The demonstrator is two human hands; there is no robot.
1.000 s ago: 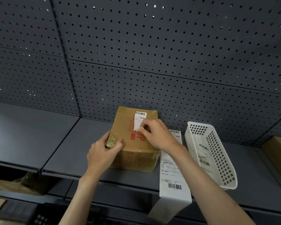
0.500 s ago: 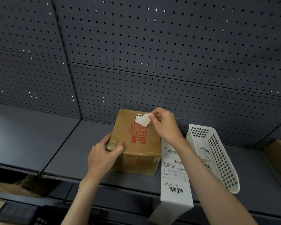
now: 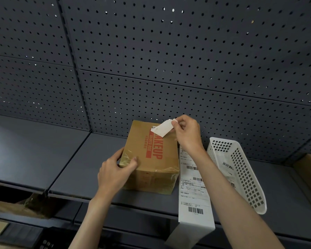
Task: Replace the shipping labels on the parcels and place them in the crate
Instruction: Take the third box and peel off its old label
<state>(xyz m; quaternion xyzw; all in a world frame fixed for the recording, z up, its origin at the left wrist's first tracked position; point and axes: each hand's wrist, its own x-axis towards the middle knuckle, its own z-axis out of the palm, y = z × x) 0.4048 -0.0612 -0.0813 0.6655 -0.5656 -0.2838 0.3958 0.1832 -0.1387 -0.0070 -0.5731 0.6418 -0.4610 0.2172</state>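
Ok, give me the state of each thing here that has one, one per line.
Box: taped shut, on the shelf.
Old label: mostly peeled, one end still stuck to the box.
Left hand: grips the box corner.
Right hand: pinches the old label.
Label strip: hangs over the shelf edge.
Basket: tilted.

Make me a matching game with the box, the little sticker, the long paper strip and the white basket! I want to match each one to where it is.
Things:
1. cardboard box
2. small label
3. long label strip
4. white basket

Places:
A. hangs over the shelf's front edge
B. furthest right on the shelf, some labels inside
C. pinched in the right hand, half peeled off
D. steadied at its near corner by the left hand

Pairs: 1-D, 2-C, 3-A, 4-B
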